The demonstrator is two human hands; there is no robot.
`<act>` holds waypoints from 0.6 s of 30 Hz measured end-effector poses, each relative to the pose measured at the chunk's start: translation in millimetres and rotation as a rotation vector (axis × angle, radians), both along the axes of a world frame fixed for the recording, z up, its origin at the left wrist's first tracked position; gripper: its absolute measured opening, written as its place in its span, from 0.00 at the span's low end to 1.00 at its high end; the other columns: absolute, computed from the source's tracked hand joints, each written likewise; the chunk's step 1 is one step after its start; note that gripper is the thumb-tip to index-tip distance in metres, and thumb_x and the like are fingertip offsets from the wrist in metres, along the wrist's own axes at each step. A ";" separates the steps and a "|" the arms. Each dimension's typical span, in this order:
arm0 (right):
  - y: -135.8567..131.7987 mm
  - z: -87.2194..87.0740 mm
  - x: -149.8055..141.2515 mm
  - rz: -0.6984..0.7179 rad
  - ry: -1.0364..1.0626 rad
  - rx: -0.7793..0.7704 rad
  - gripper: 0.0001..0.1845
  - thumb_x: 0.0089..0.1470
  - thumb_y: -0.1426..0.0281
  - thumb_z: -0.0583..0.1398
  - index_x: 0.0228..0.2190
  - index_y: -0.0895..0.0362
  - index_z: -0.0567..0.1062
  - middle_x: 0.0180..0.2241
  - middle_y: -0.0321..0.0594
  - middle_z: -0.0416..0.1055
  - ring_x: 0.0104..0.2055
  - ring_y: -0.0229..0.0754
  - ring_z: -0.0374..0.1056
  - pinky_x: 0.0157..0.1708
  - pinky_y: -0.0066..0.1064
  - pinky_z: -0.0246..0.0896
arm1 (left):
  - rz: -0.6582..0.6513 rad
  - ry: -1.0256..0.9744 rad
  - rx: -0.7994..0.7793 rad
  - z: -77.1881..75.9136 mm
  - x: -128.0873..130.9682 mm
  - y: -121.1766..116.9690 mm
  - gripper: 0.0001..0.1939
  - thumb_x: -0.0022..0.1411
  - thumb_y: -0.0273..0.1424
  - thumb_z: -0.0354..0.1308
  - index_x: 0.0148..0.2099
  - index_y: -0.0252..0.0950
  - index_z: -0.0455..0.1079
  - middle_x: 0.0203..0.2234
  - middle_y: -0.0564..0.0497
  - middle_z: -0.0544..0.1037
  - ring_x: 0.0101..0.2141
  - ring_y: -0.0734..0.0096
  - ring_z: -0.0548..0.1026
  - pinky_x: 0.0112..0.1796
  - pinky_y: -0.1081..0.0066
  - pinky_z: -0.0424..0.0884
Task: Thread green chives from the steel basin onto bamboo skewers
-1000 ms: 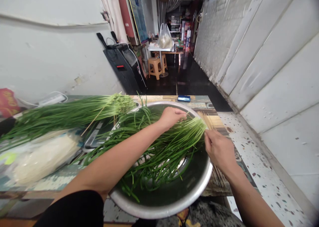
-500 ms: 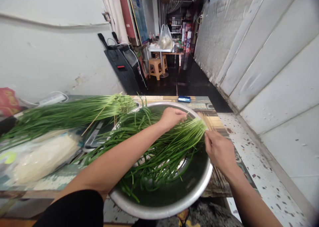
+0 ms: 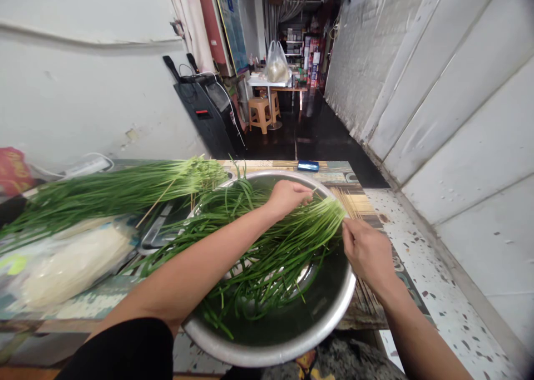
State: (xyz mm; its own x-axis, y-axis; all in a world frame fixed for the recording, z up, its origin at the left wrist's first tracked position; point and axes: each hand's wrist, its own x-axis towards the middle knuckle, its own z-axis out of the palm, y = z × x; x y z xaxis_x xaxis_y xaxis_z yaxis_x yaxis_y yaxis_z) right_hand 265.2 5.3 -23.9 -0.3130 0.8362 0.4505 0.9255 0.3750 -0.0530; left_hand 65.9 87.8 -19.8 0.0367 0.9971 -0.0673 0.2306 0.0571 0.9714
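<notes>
A wide metal basin (image 3: 267, 356) holds a loose heap of garlic chives (image 3: 287, 246), their pale ends fanned together toward the right rim. Over the far side of the heap, my left hand (image 3: 288, 198) is closed in a pinch. A thin pale tip shows at its fingertips; I cannot tell whether it is a stalk or a stick. My right hand (image 3: 369, 251) is closed at the basin's right rim, its fingertips against the pale chive ends. What it grips is hidden by the fingers.
Thin bamboo skewers (image 3: 348, 199) lie right of the basin, partly under my right hand. More garlic chives (image 3: 120, 185) lie left, behind a plastic bag of pale contents (image 3: 79, 260). A phone (image 3: 307, 166) rests at the table's far edge. A wall (image 3: 471, 129) stands right.
</notes>
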 end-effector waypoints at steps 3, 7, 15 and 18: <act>0.2 -0.1 -0.3 -0.004 -0.001 -0.001 0.14 0.60 0.69 0.49 0.29 0.58 0.72 0.27 0.39 0.71 0.27 0.35 0.64 0.28 0.27 0.48 | 0.003 0.020 0.014 -0.5 -0.2 -0.1 0.07 0.50 0.28 0.61 0.33 0.32 0.78 0.24 0.49 0.79 0.23 0.77 0.73 0.27 0.77 0.68; 0.2 -0.4 -0.2 -0.007 0.003 -0.005 0.14 0.60 0.69 0.49 0.28 0.57 0.72 0.26 0.37 0.71 0.27 0.35 0.64 0.27 0.27 0.48 | 0.008 0.006 0.009 0.3 -0.1 -0.2 0.07 0.50 0.28 0.61 0.33 0.32 0.78 0.24 0.49 0.79 0.23 0.77 0.73 0.28 0.77 0.68; -0.1 -1.1 0.5 -0.001 -0.001 0.002 0.14 0.60 0.69 0.49 0.29 0.58 0.72 0.27 0.38 0.71 0.27 0.35 0.64 0.28 0.27 0.48 | 0.006 0.038 0.034 -5.8 -1.5 2.6 0.07 0.49 0.31 0.61 0.31 0.33 0.78 0.25 0.48 0.79 0.24 0.76 0.73 0.24 0.78 0.65; 0.0 -1.1 0.2 -0.001 0.003 -0.004 0.14 0.59 0.70 0.49 0.29 0.58 0.72 0.27 0.38 0.71 0.27 0.35 0.64 0.28 0.27 0.48 | 0.001 0.030 0.036 -6.3 -1.7 2.7 0.07 0.49 0.30 0.61 0.31 0.33 0.78 0.26 0.48 0.79 0.24 0.77 0.73 0.24 0.78 0.65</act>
